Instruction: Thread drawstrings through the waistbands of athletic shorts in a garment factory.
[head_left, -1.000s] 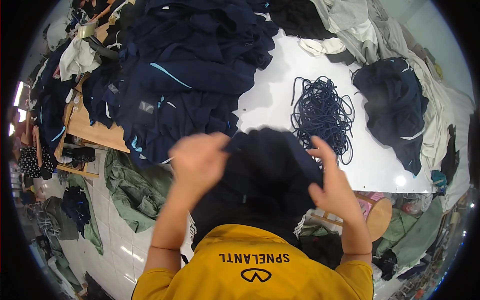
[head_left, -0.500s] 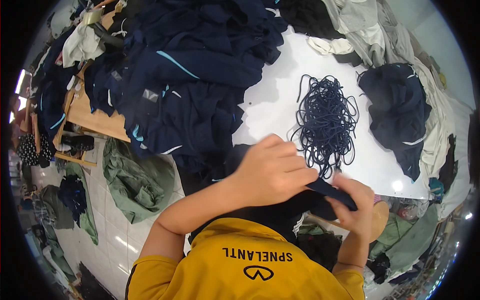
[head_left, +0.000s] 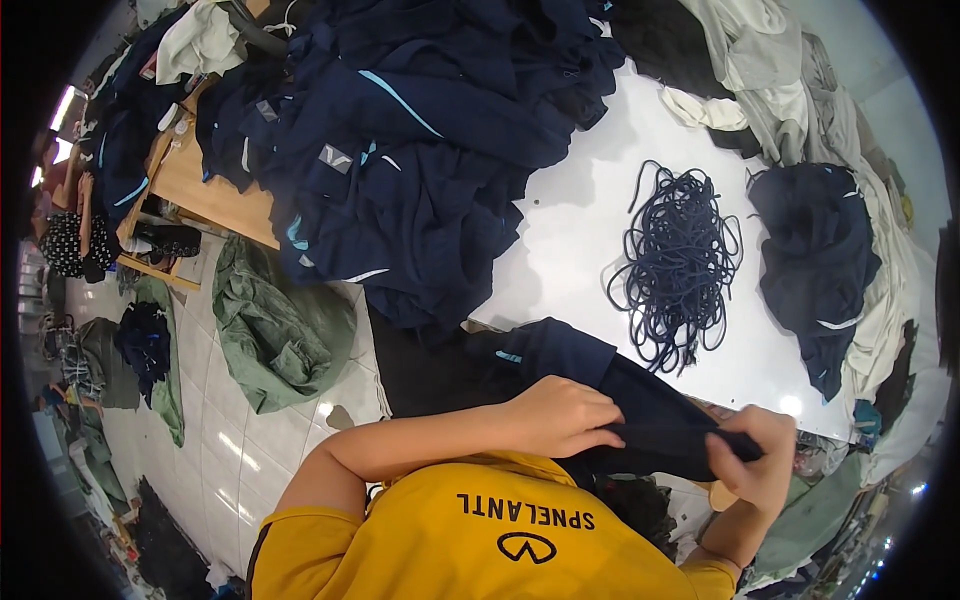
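A dark navy garment (head_left: pixel 655 395) with a small light-blue mark lies over the near table edge and across my front, stretched between my hands. My right hand (head_left: pixel 758 455) grips its end at the right, fingers and thumb closed round the cloth. My left hand (head_left: pixel 565 418) is at its near edge in front of my chest, fingers bent and thumb close to them, closed on the cloth. Just beyond, a tangled heap of navy cord (head_left: pixel 682 270) rests on the white table (head_left: pixel 575 235), touched by neither hand.
A large pile of navy garments (head_left: pixel 430 210) covers the table's left side. Another navy garment (head_left: pixel 815 260) lies at the right, beside pale cloth (head_left: pixel 890 290). Green cloth (head_left: pixel 275 330) lies on the tiled floor at left, near a wooden surface (head_left: pixel 215 180). Another person (head_left: pixel 75 235) is at far left.
My hands have moved nearer my body and farther apart. More of the navy garment now shows, spread out between them. The whole view has shifted slightly.
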